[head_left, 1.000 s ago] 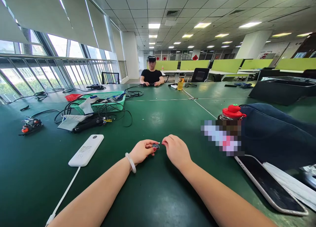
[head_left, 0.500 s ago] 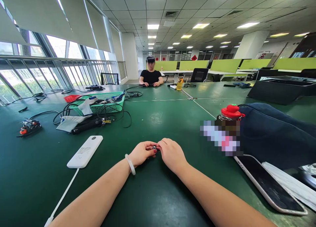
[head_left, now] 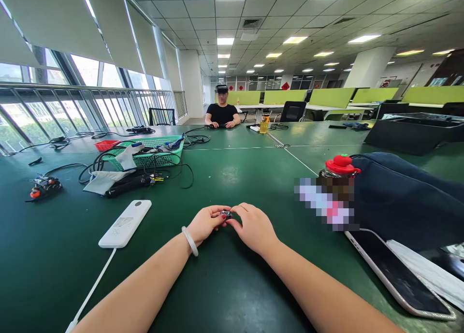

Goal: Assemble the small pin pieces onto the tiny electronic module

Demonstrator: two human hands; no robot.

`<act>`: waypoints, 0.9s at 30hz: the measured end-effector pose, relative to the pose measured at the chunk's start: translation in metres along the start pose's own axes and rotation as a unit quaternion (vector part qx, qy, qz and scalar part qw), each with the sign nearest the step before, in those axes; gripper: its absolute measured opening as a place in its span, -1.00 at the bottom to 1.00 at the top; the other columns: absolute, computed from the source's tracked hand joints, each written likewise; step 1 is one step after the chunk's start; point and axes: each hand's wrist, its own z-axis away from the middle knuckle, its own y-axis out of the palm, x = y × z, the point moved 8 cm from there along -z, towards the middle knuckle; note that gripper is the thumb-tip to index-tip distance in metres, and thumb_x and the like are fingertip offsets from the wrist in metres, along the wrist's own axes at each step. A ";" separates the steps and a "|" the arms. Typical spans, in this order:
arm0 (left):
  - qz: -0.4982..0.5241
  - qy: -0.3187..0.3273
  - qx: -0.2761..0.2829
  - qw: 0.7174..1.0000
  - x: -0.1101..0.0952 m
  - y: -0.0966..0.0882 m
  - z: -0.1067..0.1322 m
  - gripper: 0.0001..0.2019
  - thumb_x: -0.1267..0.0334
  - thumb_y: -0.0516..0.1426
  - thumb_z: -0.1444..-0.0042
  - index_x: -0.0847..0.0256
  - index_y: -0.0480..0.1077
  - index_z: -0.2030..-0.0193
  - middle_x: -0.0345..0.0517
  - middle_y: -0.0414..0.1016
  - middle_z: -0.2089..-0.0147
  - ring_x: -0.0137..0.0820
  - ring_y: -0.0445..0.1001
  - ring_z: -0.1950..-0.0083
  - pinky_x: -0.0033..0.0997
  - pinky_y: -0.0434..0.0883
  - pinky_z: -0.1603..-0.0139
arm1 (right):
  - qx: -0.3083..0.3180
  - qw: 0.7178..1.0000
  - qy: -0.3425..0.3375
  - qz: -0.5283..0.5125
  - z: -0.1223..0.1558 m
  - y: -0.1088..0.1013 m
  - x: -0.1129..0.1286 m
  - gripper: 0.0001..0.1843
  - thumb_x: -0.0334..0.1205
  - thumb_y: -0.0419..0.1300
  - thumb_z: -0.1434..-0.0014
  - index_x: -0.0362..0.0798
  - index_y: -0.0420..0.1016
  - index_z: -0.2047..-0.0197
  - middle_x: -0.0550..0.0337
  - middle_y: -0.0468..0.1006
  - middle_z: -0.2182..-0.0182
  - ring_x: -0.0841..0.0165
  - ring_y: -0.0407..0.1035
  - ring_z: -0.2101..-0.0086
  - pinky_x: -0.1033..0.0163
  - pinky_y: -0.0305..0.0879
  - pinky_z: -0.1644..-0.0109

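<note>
Between my two hands is a small dark and silvery object (head_left: 226, 214), too small for me to tell its kind. My left hand (head_left: 206, 223), with a white bangle on the wrist, pinches it between thumb and fingers from the left. From the other side, my right hand (head_left: 254, 228) has its index finger and thumb curled around the object's right end. My fingertips cover part of it. Both hands are low over the green table (head_left: 232, 284), in the middle of the view.
A white power bank (head_left: 125, 224) with a cable lies left. Beyond it are a green basket (head_left: 163, 154), black cables and a small wired device (head_left: 44, 187). On the right are a phone (head_left: 398, 270), a red-lidded bottle (head_left: 341, 168) and a dark blue bag (head_left: 406, 202). A person (head_left: 222, 111) sits opposite.
My right thumb and index finger have spread wider around the object's right end, and more of the object shows. My left hand keeps its pinch.
</note>
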 end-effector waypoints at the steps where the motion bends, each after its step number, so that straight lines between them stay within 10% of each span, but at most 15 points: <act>1: -0.001 0.000 0.003 1.000 0.000 0.000 0.000 -0.63 0.20 0.14 0.04 0.31 0.39 0.08 -0.11 0.45 0.41 -0.53 0.32 0.45 -0.58 0.13 0.54 | 0.004 1.000 0.003 0.004 0.000 0.001 -0.001 -0.73 -0.06 -0.01 -0.18 -0.01 0.39 0.18 0.16 0.44 0.28 0.37 0.31 0.24 0.29 0.18 0.16; 18: 0.169 -0.071 0.071 0.981 0.008 0.017 0.006 -0.72 0.33 0.19 0.07 0.33 0.43 0.16 -0.04 0.49 0.29 -0.55 0.42 0.39 -0.56 0.35 0.29 | -0.013 0.998 -0.034 0.055 0.001 0.007 0.016 -0.67 0.01 -0.01 -0.17 -0.06 0.40 0.33 0.15 0.43 0.41 0.37 0.31 0.36 0.29 0.13 0.31; 24: -0.113 -0.014 -0.082 0.990 -0.003 -0.036 0.002 -0.78 0.41 0.04 -0.04 0.30 0.33 0.13 0.04 0.47 0.20 -0.45 0.46 0.33 -0.42 0.38 0.23 | -0.007 0.999 -0.017 0.033 0.002 0.009 0.010 -0.66 0.02 -0.05 -0.19 -0.02 0.40 0.24 0.17 0.45 0.36 0.38 0.34 0.32 0.30 0.15 0.29; 27: -0.419 -0.007 -0.225 0.880 -0.019 -0.091 0.007 -0.79 0.41 0.00 -0.05 0.26 0.38 0.19 0.06 0.48 0.27 -0.28 0.45 0.22 -0.30 0.32 0.15 | -0.004 1.000 0.006 0.021 0.002 0.008 0.003 -0.66 0.01 -0.08 -0.20 0.00 0.39 0.18 0.18 0.47 0.34 0.39 0.36 0.31 0.31 0.18 0.28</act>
